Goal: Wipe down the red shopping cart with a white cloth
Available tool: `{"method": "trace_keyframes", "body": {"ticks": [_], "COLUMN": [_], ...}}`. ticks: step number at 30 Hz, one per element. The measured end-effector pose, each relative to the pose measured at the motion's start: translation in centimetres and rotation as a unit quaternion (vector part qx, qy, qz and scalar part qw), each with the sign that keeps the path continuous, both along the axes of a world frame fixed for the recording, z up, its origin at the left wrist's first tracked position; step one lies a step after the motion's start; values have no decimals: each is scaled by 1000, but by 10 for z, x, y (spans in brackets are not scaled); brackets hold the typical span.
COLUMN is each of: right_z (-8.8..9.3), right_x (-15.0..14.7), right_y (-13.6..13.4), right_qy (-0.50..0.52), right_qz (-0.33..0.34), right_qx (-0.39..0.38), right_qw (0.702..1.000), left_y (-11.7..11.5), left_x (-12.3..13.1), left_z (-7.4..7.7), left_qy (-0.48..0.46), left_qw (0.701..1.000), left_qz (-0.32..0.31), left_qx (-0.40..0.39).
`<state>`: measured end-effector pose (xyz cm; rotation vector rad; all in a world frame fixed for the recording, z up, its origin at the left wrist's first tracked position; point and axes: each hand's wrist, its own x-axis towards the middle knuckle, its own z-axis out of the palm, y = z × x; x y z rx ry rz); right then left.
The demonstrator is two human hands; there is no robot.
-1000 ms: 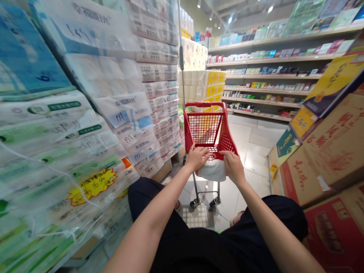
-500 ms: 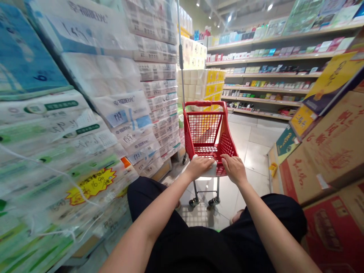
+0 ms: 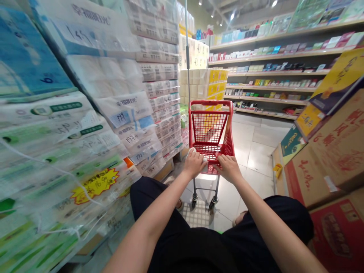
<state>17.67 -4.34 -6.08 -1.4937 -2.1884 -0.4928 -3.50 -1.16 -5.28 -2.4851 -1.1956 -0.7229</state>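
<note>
A small red shopping cart with a grid-like plastic basket stands upright on the floor in front of me. My left hand is closed over the left part of its near edge, with a white cloth showing beside the knuckles and below the fingertips. Fingers of my right hand curl over the right part of the same edge. No goods show inside the basket. Its grey legs end in dark casters.
On my left rise stacks of wrapped tissue packs, with a yellow price sign. Cardboard boxes line the right side. Stocked shelves stand behind the cart. A thin upright pole rises at its left side.
My left hand has slid left along the near edge with the cloth. The cart has turned slightly and its casters have swivelled. My right hand stays on the edge.
</note>
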Motion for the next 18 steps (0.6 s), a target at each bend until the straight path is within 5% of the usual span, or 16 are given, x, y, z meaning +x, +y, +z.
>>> {"method": "trace_keyframes", "body": {"ticks": [9, 18], "right_z": [0, -2], "right_x": [-4, 11], "right_y": [-8, -9], "right_qy": [-8, -8], "right_qz": [-8, 29], "right_qx": [-12, -23], "right_qw": [1000, 999], "left_y": [-30, -3], "left_x": [57, -19], "left_z": [-14, 4], "left_qy": [-29, 58], "left_qw": [999, 988], "left_qz": [30, -135], "left_qx": [-11, -48]}}
